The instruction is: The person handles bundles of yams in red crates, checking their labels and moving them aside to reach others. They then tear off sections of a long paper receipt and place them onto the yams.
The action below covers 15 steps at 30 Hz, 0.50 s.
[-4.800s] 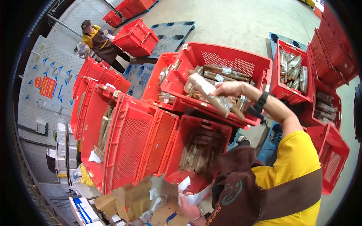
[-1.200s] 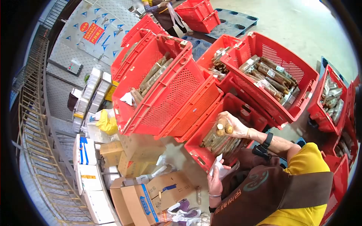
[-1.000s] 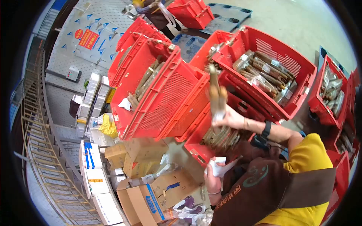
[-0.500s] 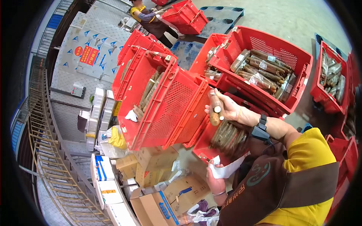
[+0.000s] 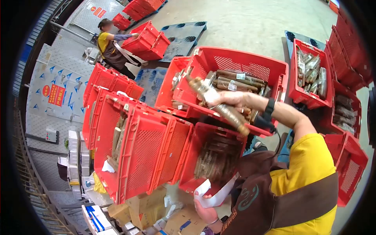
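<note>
My right hand, with a dark band on the wrist, is closed round a bundle of long brown roots, partly wrapped in something clear or white. The bundle slants over the near edge of a large red crate with more labelled brown roots inside. Lower down, my left hand grips a white strip, its fingers partly hidden behind it. Between the hands is a lower red crate with rows of wrapped roots.
Stacked red crates stand at the left, other filled crates at the right. A co-worker holds a red crate near blue pallets. Cardboard boxes and a white box lie below.
The view has shifted. My right hand has moved over the large crate with the roots, now seen lengthwise. My left hand still holds the white strip. More of the co-worker shows.
</note>
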Motion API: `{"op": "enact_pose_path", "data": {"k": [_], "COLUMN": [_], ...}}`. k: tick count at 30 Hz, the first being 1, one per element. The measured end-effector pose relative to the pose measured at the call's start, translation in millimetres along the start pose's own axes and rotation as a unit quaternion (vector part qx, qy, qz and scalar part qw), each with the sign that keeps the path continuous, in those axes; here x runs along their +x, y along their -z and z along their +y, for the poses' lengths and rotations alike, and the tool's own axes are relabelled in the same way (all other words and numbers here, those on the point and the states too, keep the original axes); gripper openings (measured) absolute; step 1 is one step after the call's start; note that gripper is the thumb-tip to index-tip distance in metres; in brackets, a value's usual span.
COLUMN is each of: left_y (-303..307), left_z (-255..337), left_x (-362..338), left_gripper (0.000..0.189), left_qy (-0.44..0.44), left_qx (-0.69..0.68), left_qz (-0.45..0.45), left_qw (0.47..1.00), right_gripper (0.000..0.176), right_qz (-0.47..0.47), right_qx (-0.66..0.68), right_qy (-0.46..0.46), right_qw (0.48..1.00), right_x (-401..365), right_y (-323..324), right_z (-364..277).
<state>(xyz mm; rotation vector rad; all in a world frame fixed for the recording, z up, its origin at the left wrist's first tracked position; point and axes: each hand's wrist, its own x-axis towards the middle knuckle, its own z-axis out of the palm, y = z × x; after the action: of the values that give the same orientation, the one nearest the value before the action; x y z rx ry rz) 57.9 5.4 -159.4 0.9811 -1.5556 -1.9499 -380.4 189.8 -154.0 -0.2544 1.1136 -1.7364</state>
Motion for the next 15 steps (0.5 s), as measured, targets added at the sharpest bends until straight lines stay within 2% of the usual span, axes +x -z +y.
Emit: {"op": "enact_pose_path", "data": {"k": [2, 3, 4, 6, 7, 9, 10, 12, 13, 14, 15], "left_y": [-15.6, -29.8, -47.1, -83.1, -93.6, -115.2, -125.4, -132.4, -138.4, -144.5, -151.2], "left_z": [-8.4, -10.3, -8.3, -7.1, -15.7, -20.0, -20.7, -25.0, -18.6, -11.2, -3.3], "left_x": [11.4, 12.1, 13.4, 21.8, 25.1, 28.8, 30.3, 33.4, 36.3, 36.3, 37.3], "left_gripper": [0.051, 0.050, 0.050, 0.050, 0.050, 0.051, 0.051, 0.051, 0.049, 0.048, 0.045], "left_qy": [0.080, 0.070, 0.075, 0.119, 0.132, 0.149, 0.161, 0.175, 0.176, 0.180, 0.156], "left_qx": [-0.138, -0.081, -0.081, -0.086, -0.092, -0.073, -0.054, -0.051, 0.035, 0.119, 0.109], "left_qz": [0.026, 0.030, 0.037, 0.035, 0.066, 0.062, 0.052, 0.068, 0.045, 0.030, 0.039], "left_qw": [0.987, 0.994, 0.993, 0.989, 0.985, 0.984, 0.984, 0.981, 0.983, 0.976, 0.981], "right_gripper": [0.057, 0.060, 0.064, 0.066, 0.066, 0.068, 0.068, 0.062, 0.053, 0.045, 0.044], "right_qz": [0.058, 0.150, 0.237, 0.314, 0.347, 0.386, 0.378, 0.293, 0.257, 0.279, 0.259], "right_qx": [-0.202, -0.271, -0.339, -0.469, -0.494, -0.554, -0.557, -0.503, -0.542, -0.542, -0.511], "right_qy": [0.096, 0.054, 0.011, -0.047, -0.060, -0.075, -0.080, -0.095, -0.055, -0.068, -0.163], "right_qw": [0.973, 0.949, 0.910, 0.824, 0.795, 0.734, 0.735, 0.807, 0.798, 0.790, 0.803], "right_x": [32.1, 29.0, 29.4, 48.9, 56.4, 71.0, 78.5, 90.9, 106.9, 116.4, 120.2], "right_y": [99.0, 131.5, 167.5, 241.7, 268.1, 304.4, 312.8, 321.1, 339.9, 345.2, 333.6], "right_z": [-6.9, -21.0, -32.5, -41.3, -41.5, -43.6, -44.5, -36.3, -21.5, -11.4, -24.9]}}
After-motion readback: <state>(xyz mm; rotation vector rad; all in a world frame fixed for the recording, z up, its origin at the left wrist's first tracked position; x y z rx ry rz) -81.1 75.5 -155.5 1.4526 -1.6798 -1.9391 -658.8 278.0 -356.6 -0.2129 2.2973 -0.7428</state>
